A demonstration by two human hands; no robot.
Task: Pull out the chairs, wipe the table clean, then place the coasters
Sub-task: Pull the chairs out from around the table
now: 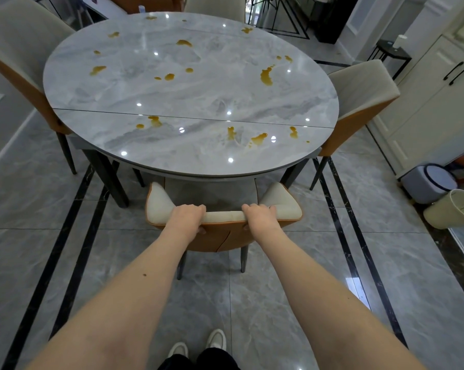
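Both hands, left hand and right hand, fingers grasping chair backrest; no writing legible.

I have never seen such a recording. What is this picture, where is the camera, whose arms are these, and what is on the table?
There is no machine here. One wide-angle camera sits on a person's head and looks forward and down, so the arms are that person's own. The left hand and the right hand both grip the top edge of the near chair, whose seat is partly under the round marble table. On the table lie many amber spills. More chairs stand at the left and at the right. I see no cloth and no coasters.
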